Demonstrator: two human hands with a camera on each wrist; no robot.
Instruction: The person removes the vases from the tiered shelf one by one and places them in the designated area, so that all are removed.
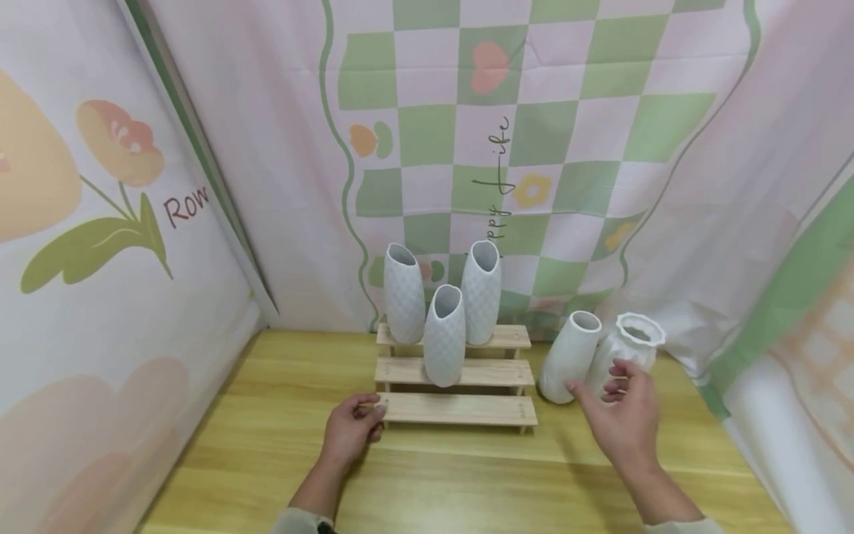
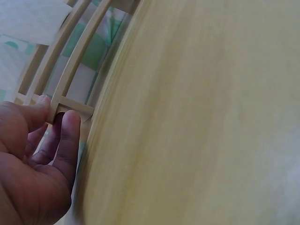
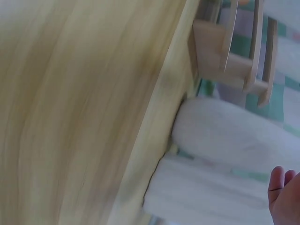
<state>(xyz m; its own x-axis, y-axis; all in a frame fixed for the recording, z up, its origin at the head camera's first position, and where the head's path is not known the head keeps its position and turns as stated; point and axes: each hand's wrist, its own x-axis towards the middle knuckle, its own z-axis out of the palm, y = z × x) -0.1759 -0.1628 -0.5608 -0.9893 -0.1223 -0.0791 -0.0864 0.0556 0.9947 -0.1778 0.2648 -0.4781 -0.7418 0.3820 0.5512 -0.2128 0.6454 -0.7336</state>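
A three-step wooden display stand (image 1: 460, 409) stands on the table. My left hand (image 1: 348, 432) pinches the left end of its lowest step; in the left wrist view the thumb lies on one side of the wooden slat (image 2: 75, 70) and a finger on the other. Two white textured vases stand on the top step, one left (image 1: 404, 304) and one right (image 1: 480, 300); another white vase (image 1: 445, 345) is on the middle step. My right hand (image 1: 627, 419), fingers loosely bent and holding nothing, hovers before a smooth white vase (image 1: 567, 363) and a frilled-rim white vase (image 1: 617, 348), partly hiding the latter.
Beneath everything is a wood-grain table (image 1: 267, 445). Behind the stand hangs a green-and-white checked curtain (image 1: 427, 133). Printed cloth panels enclose the left side (image 1: 100, 334) and the right side (image 1: 800, 356).
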